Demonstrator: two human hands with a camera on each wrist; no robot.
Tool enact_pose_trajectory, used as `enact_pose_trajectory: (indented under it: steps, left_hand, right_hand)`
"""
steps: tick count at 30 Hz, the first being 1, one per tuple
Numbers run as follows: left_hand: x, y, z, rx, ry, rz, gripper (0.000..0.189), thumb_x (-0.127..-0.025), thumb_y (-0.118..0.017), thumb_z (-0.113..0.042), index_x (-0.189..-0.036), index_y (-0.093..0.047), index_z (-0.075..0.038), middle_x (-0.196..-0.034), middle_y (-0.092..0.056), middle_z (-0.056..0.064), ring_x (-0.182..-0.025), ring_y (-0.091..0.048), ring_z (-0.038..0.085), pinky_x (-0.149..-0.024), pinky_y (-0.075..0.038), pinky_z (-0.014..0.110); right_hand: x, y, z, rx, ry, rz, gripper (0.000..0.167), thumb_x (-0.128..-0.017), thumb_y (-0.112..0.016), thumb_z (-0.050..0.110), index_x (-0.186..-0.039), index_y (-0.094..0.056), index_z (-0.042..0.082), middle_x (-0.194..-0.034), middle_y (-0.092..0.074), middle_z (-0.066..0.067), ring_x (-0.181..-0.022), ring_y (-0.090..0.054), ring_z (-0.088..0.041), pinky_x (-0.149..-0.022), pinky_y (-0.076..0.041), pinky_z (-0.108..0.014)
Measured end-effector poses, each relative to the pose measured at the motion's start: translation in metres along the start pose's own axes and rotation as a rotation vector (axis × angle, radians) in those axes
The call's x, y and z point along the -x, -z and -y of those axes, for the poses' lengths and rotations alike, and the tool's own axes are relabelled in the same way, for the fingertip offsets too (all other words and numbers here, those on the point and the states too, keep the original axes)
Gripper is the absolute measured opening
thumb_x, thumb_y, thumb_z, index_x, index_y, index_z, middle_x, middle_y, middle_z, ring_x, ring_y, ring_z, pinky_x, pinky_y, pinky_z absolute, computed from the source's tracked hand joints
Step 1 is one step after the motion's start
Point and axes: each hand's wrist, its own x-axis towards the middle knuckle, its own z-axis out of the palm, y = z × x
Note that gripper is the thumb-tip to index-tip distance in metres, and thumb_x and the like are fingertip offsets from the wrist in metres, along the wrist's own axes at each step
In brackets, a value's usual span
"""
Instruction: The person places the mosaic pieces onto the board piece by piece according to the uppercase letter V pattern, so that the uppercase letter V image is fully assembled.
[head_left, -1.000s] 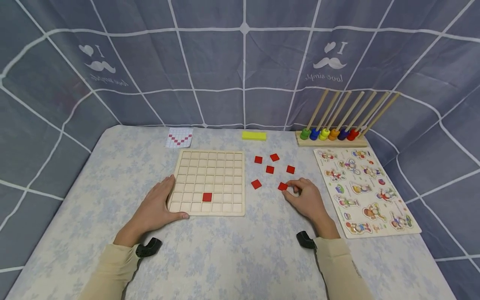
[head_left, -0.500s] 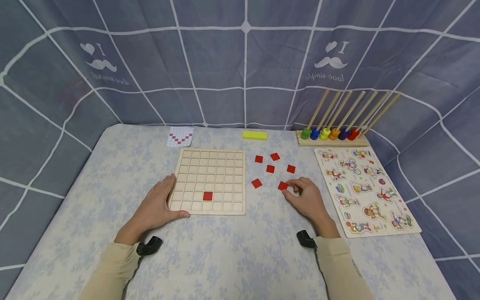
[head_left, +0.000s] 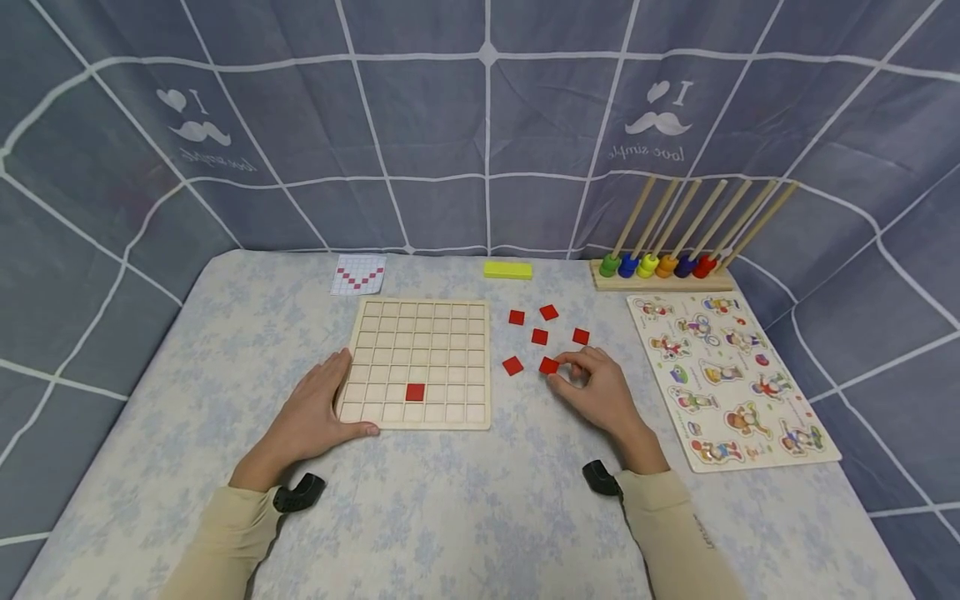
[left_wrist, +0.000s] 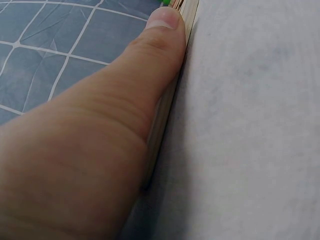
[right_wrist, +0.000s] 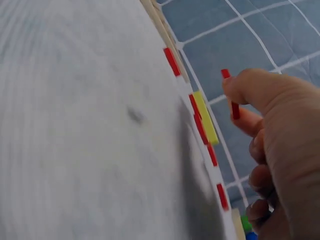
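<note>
My right hand (head_left: 598, 392) pinches a red square tile (head_left: 548, 366) between thumb and fingertips. In the right wrist view, that tile (right_wrist: 236, 107) stands off the tabletop, edge toward the camera. My left hand (head_left: 311, 410) rests against the near left corner of a wooden grid board (head_left: 420, 422), fingers along its left side. In the left wrist view, the thumb (left_wrist: 150, 55) lies straight along the board's edge (left_wrist: 162, 132). One red tile (head_left: 415, 392) sits in a cell of the board's second row from the near side. Several loose red tiles (head_left: 513, 366) lie right of the board.
Behind the board lie a paper pattern card (head_left: 358, 275) with a red V of squares and a yellow block (head_left: 507, 270). A rod stand with coloured beads (head_left: 663, 283) stands at the back right. A picture puzzle board (head_left: 720, 379) lies beside my right hand.
My right hand has moved slightly left and away from me, carrying the pinched red tile. The left hand and the grid board have stayed in place.
</note>
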Motion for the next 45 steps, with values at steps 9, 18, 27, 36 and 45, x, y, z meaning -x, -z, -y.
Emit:
enact_pose_trajectory:
  steps: [9,18,27,36,45]
  left_hand:
    - [-0.003,0.0,0.001,-0.001,-0.002,-0.001,0.131,-0.074,-0.083,-0.063,-0.163,-0.01,0.001,-0.169,-0.017,0.024,-0.156,-0.018,0.045,-0.127,-0.017,0.058]
    - [-0.002,0.001,-0.004,-0.003,-0.008,-0.001,0.131,-0.074,-0.083,-0.062,-0.163,-0.011,0.002,-0.169,-0.017,0.024,-0.156,-0.018,0.044,-0.127,-0.017,0.058]
    - [0.0,0.001,-0.002,-0.01,0.013,-0.003,0.132,-0.074,-0.083,-0.064,-0.163,-0.011,0.002,-0.169,-0.018,0.024,-0.156,-0.019,0.045,-0.127,-0.017,0.058]
    - [0.002,-0.002,-0.001,0.003,0.006,-0.006,0.131,-0.075,-0.082,-0.064,-0.163,-0.011,0.002,-0.169,-0.018,0.025,-0.156,-0.019,0.045,-0.127,-0.017,0.059]
    - [0.002,-0.001,-0.001,-0.005,0.009,-0.01,0.131,-0.075,-0.082,-0.064,-0.163,-0.011,0.002,-0.169,-0.018,0.024,-0.156,-0.019,0.044,-0.127,-0.018,0.058]
  right_hand:
    - [-0.017,-0.025,0.033,-0.031,0.065,0.07,0.017,-0.086,-0.08,0.024,-0.099,-0.076,0.012,-0.074,-0.054,-0.002,-0.076,-0.047,-0.015,-0.068,-0.043,-0.028]
    - [-0.031,-0.056,0.079,-0.03,0.121,0.168,0.018,-0.089,-0.077,0.028,-0.103,-0.077,0.017,-0.075,-0.053,0.001,-0.077,-0.045,-0.012,-0.068,-0.04,-0.025]
    - [-0.044,-0.096,0.111,-0.005,0.206,0.241,0.023,-0.091,-0.072,0.03,-0.108,-0.076,0.014,-0.076,-0.053,0.003,-0.08,-0.047,-0.011,-0.094,-0.049,-0.033]
    - [-0.053,-0.123,0.134,0.111,0.22,0.309,0.024,-0.092,-0.072,0.032,-0.108,-0.076,0.015,-0.075,-0.05,0.008,-0.081,-0.048,-0.01,-0.09,-0.047,-0.03]
    - [-0.056,-0.133,0.144,0.204,0.21,0.326,0.023,-0.093,-0.07,0.031,-0.109,-0.076,0.017,-0.076,-0.051,0.009,-0.081,-0.048,-0.01,-0.078,-0.042,-0.026]
